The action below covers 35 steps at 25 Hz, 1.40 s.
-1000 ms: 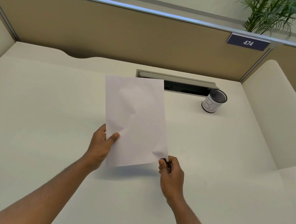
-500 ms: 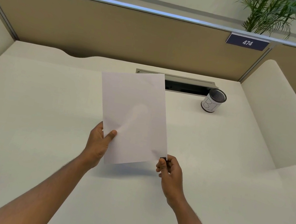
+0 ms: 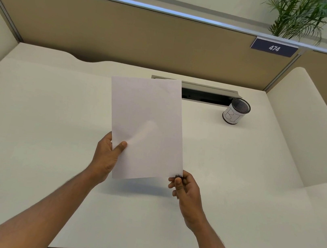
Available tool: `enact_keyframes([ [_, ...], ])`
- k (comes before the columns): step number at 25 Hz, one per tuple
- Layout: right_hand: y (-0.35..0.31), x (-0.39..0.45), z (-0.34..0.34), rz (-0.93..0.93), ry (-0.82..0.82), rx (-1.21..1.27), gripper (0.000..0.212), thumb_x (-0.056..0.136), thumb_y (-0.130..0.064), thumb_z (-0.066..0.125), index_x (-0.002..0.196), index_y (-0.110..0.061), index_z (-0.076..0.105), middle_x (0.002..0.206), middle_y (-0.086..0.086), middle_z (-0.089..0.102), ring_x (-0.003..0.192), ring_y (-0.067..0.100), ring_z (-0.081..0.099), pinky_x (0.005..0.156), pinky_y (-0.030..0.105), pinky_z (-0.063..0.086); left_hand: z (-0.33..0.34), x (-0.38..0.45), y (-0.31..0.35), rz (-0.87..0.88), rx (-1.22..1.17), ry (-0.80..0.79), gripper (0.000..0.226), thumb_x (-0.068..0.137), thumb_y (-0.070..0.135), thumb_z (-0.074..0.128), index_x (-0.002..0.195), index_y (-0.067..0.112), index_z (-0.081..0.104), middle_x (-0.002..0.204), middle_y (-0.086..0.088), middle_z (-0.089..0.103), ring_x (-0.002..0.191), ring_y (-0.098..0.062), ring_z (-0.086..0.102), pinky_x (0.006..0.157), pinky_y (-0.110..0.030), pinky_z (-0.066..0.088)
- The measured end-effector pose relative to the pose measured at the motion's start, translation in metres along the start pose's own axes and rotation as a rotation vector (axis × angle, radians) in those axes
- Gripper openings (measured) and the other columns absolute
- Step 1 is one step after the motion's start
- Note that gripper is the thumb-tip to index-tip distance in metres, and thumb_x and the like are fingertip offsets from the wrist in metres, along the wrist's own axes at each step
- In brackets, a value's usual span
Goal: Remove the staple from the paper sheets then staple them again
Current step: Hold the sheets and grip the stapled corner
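Both hands (image 3: 109, 156) at paper sheets' (image 3: 147, 127) edges

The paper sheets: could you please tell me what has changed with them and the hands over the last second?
The paper sheets rose slightly and swung a little more upright, away from the person. The left hand still grips their lower left edge; the right hand still pinches a small dark tool at the lower right corner. The mesh cup stayed put.

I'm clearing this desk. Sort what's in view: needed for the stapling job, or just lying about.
Job:
paper sheets, held by left hand
small dark tool at the sheets' corner, held by right hand; too hidden to identify

Lying about:
mesh cup
number plate
plants
cable slot
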State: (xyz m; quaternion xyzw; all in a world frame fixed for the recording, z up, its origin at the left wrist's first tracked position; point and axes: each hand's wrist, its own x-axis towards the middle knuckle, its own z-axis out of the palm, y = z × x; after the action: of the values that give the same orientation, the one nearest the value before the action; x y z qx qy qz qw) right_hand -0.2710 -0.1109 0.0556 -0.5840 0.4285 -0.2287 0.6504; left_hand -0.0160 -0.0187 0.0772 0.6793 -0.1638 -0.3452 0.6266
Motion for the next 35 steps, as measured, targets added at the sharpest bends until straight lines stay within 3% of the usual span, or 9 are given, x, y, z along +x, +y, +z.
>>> enact_keyframes([
  [6, 0.001, -0.001, -0.004, -0.006, -0.046, 0.116, 0.044, 0.095, -0.043, 0.058, 0.114, -0.004, 0.062, 0.092, 0.001, 0.068, 0.071, 0.011, 0.056, 0.062, 0.023, 0.043, -0.002, 0.000, -0.004, -0.013, 0.010, 0.018, 0.026, 0.097, 0.015, 0.064, 0.120, 0.026, 0.064, 0.119, -0.001, 0.073, 0.108, -0.028, 0.069, 0.095, -0.048, 0.056],
  [10, -0.003, -0.004, -0.003, -0.041, -0.082, 0.164, 0.054, 0.084, -0.059, 0.071, 0.102, -0.008, 0.062, 0.082, 0.003, 0.056, 0.063, 0.012, 0.043, 0.058, 0.022, 0.038, -0.001, -0.002, -0.004, -0.012, 0.018, 0.023, 0.025, 0.098, 0.015, 0.064, 0.119, 0.027, 0.063, 0.119, -0.001, 0.072, 0.106, -0.027, 0.069, 0.095, -0.049, 0.056],
  [15, -0.003, -0.004, -0.006, -0.040, -0.038, 0.157, 0.050, 0.081, -0.048, 0.075, 0.093, -0.004, 0.054, 0.078, 0.010, 0.031, 0.065, 0.016, 0.029, 0.056, 0.027, 0.029, -0.001, -0.003, -0.003, -0.001, 0.000, 0.043, 0.028, 0.098, 0.013, 0.062, 0.125, 0.023, 0.062, 0.120, 0.000, 0.072, 0.107, -0.026, 0.070, 0.094, -0.046, 0.056],
  [19, -0.003, -0.004, -0.014, -0.025, -0.044, 0.133, 0.036, 0.082, -0.042, 0.075, 0.078, -0.020, 0.047, 0.073, -0.002, 0.033, 0.065, 0.015, 0.030, 0.058, 0.030, 0.028, -0.002, -0.003, 0.000, -0.003, 0.002, 0.023, 0.025, 0.098, 0.012, 0.062, 0.118, 0.027, 0.063, 0.116, 0.002, 0.073, 0.104, -0.024, 0.070, 0.089, -0.040, 0.057],
  [23, -0.002, -0.004, -0.015, -0.008, -0.033, 0.135, 0.032, 0.081, -0.037, 0.075, 0.078, -0.020, 0.048, 0.076, 0.004, 0.035, 0.067, 0.017, 0.030, 0.059, 0.030, 0.030, 0.002, -0.005, -0.002, -0.011, -0.014, 0.031, 0.026, 0.098, 0.011, 0.062, 0.122, 0.022, 0.062, 0.118, 0.000, 0.072, 0.105, -0.026, 0.070, 0.088, -0.039, 0.056],
  [27, -0.001, -0.001, -0.016, 0.017, -0.034, 0.139, 0.018, 0.078, -0.015, 0.064, 0.090, -0.007, 0.054, 0.077, 0.004, 0.048, 0.066, 0.017, 0.034, 0.057, 0.027, 0.032, 0.000, -0.003, -0.003, -0.019, -0.010, 0.045, 0.030, 0.098, 0.012, 0.062, 0.127, 0.018, 0.061, 0.120, -0.002, 0.072, 0.107, -0.028, 0.069, 0.094, -0.044, 0.056],
  [29, 0.008, 0.006, -0.020, 0.106, 0.044, 0.115, 0.030, 0.078, -0.016, 0.062, 0.107, -0.006, 0.060, 0.085, 0.005, 0.057, 0.067, 0.017, 0.041, 0.058, 0.026, 0.036, -0.001, -0.002, -0.003, -0.017, -0.008, 0.050, 0.030, 0.098, 0.013, 0.062, 0.128, 0.019, 0.061, 0.121, -0.002, 0.072, 0.108, -0.028, 0.069, 0.095, -0.045, 0.056],
  [33, 0.034, 0.026, -0.039, 0.097, 0.211, -0.426, 0.027, 0.102, -0.021, 0.054, 0.129, -0.018, 0.057, 0.115, 0.001, 0.061, 0.098, 0.014, 0.055, 0.086, 0.026, 0.040, -0.001, -0.004, 0.001, -0.002, -0.030, 0.048, 0.033, 0.098, 0.010, 0.061, 0.131, 0.014, 0.059, 0.121, 0.000, 0.072, 0.105, -0.023, 0.070, 0.091, -0.038, 0.056],
  [35, 0.042, 0.036, -0.049, 0.021, 0.234, -0.682, 0.024, 0.103, -0.021, 0.054, 0.127, -0.015, 0.058, 0.121, 0.005, 0.056, 0.098, 0.015, 0.053, 0.084, 0.028, 0.040, 0.000, -0.006, 0.002, -0.003, -0.045, 0.042, 0.033, 0.098, 0.009, 0.061, 0.131, 0.014, 0.059, 0.119, 0.001, 0.072, 0.103, -0.020, 0.071, 0.089, -0.035, 0.056],
])
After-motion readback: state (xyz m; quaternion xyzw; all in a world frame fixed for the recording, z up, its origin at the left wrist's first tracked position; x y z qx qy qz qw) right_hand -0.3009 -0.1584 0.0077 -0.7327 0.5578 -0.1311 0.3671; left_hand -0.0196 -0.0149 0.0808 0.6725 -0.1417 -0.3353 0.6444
